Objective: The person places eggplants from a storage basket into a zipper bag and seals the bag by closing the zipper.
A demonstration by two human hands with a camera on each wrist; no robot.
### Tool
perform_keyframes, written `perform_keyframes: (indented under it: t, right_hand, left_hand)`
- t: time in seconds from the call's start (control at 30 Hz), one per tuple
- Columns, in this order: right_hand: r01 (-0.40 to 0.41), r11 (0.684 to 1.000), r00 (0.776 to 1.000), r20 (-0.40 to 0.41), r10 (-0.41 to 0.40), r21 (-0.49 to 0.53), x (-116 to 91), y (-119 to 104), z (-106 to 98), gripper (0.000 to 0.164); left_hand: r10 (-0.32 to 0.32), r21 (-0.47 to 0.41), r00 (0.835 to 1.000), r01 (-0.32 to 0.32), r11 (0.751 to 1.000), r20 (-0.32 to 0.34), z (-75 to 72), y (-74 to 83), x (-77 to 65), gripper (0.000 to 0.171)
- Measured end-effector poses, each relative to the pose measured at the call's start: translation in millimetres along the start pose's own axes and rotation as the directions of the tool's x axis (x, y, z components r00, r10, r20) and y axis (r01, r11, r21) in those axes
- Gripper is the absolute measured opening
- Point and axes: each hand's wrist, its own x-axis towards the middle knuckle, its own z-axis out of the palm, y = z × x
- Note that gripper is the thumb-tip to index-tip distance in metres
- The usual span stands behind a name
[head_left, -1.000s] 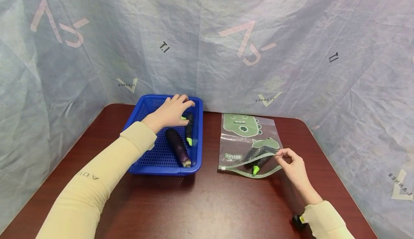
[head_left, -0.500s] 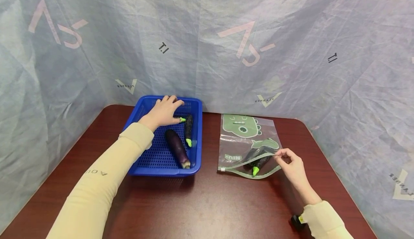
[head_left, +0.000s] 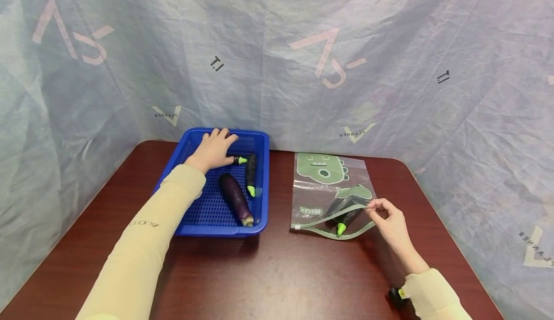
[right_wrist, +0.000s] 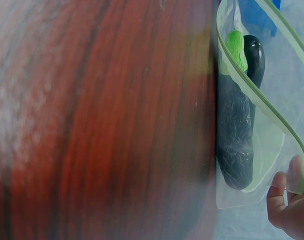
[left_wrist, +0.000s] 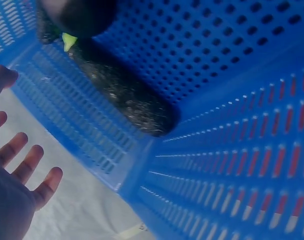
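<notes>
My left hand (head_left: 211,152) is over the far part of the blue basket (head_left: 265,204), fingers spread and holding nothing. Partly under it lies a dark bumpy cucumber (head_left: 237,160), its green end showing beside the thumb. A second dark cucumber (head_left: 251,173) and a purple eggplant (head_left: 235,198) lie nearby in the basket. With thumb and fingers, my right hand (head_left: 393,226) pinches the right end of the mouth of a clear zip bag (head_left: 309,192), which gapes. Inside rest a green-tipped dark cucumber (right_wrist: 235,130) and another dark, smooth-looking vegetable (right_wrist: 257,57) behind it.
Basket and bag stand side by side on a reddish-brown wooden table (head_left: 277,276). Grey printed cloth (head_left: 268,70) hangs behind and at both sides. The bag's white slider (head_left: 297,226) sits at its left corner. A small black object (head_left: 396,298) is at the right wrist.
My left hand has shifted left across the basket, uncovering more of the cucumber's green end. The right hand keeps its pinch on the bag's edge.
</notes>
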Motion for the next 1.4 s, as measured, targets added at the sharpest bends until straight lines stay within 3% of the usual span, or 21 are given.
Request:
perform_keyframes:
  t: [0.2,0.63,1.1,1.23,1.4]
  right_hand:
    - [-0.009,1.0,1.0,0.011,0.009,0.026,0.0,1.4,0.6,0.009]
    - [-0.01,1.0,1.0,0.025,0.009,0.027,1.8,-0.3,0.5,0.008]
    - [-0.012,0.999,1.0,0.026,0.011,0.044,3.3,2.9,1.0,0.007]
    - [-0.004,0.998,1.0,0.014,0.003,0.056,5.6,14.1,2.3,0.007]
    - [0.005,0.999,1.0,0.02,-0.006,0.044,6.7,11.8,2.2,0.007]
  left_hand:
    - [-0.039,-0.004,0.997,0.039,0.999,0.066,6.7,-6.9,0.1,0.067]
    - [-0.097,-0.007,0.985,0.099,0.995,0.143,27.6,-23.0,2.6,0.067]
    - [-0.115,0.05,0.963,0.106,0.993,0.246,28.4,-27.6,4.4,0.074]
    - [-0.111,0.051,0.961,0.101,0.994,0.253,32.0,-26.1,3.9,0.074]
    - [-0.106,0.055,0.962,0.095,0.994,0.251,38.2,-26.2,3.4,0.073]
